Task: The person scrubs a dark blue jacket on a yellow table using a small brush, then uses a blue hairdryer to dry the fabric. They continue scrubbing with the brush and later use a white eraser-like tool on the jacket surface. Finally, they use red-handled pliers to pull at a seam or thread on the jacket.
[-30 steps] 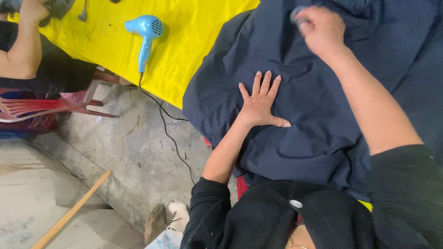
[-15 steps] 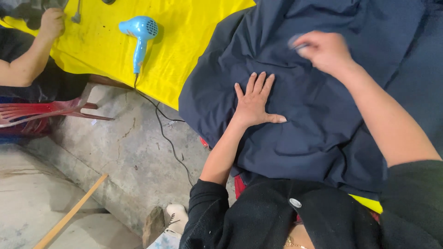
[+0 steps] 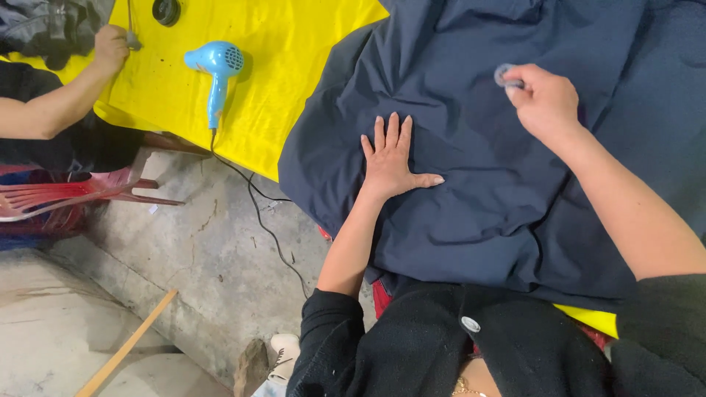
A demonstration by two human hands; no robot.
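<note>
Left hand (image 3: 393,158) flat, fingers spread on soft, limp navy cloth (image 3: 515,184); right hand (image 3: 544,103) at 1 o'clock pinches small grey disc (image 3: 504,74). Grip cloth at edges.

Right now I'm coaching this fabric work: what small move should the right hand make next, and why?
Probably lower the right hand so the small grey round piece pinched in its fingertips meets the navy cloth. The left hand already presses the cloth flat beside it, fingers spread, so the fabric looks steadied.

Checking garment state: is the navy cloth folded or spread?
Spread, though wrinkled: the navy cloth covers the yellow table, left hand flat on it.
</note>
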